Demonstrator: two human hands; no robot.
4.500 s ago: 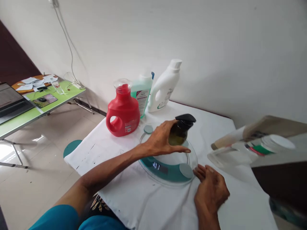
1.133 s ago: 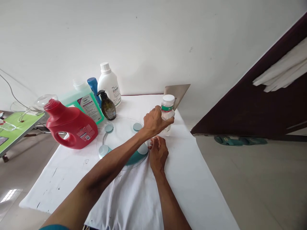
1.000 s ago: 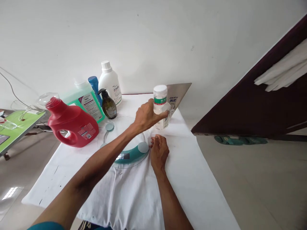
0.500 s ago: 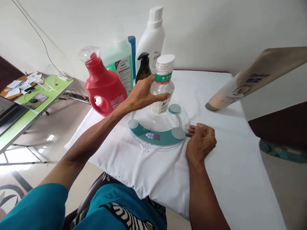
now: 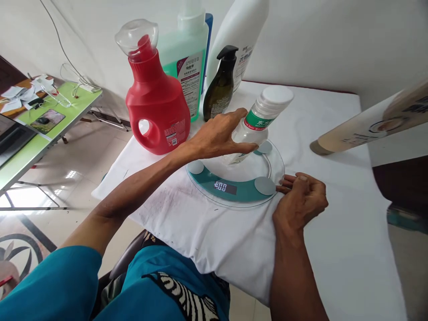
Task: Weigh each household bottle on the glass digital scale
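A clear plastic bottle [image 5: 249, 133] with a white cap and green label is gripped by my left hand [image 5: 219, 138], thumb in front and fingers behind. It leans to the right over a round glass scale [image 5: 214, 196], whose lit display reads about 0.0. Whether the bottle's base touches the glass is hard to make out, since my hand hides part of it. My right hand [image 5: 299, 196] rests on the white cloth by the scale's right edge. Its fingers are curled, with fingertips at the glass rim and no object visible in them.
A red detergent jug [image 5: 157, 107], a green liquid bottle [image 5: 192, 67], a dark pump bottle [image 5: 219, 91] and a large white bottle [image 5: 244, 31] stand behind, at left and centre. A beige-white tube [image 5: 361, 129] stands at right. A green table [image 5: 75, 100] is beyond, at left.
The view has shifted closer, so everything appears larger. The clear bottle now leans more to the right in my left hand. My right hand keeps its place beside the scale.
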